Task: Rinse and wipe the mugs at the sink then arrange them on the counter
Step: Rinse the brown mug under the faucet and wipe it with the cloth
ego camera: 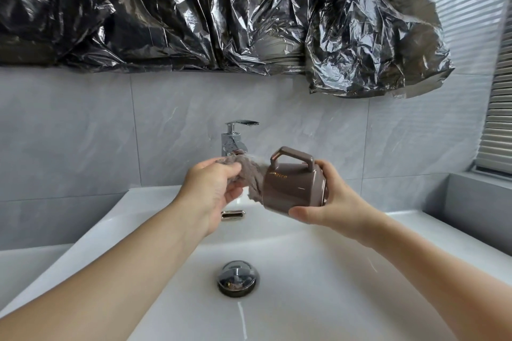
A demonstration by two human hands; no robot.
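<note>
Head view — right hand (331, 202) grips mug (293, 187), left hand (212, 188) pinches cloth (250, 174).

I see crinkled black plastic sheeting (194, 8) hung above the grey tiled wall (69, 133), and window blinds (498, 124) at right.

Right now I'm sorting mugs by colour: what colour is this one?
Glossy taupe-brown mug; head view.
</note>
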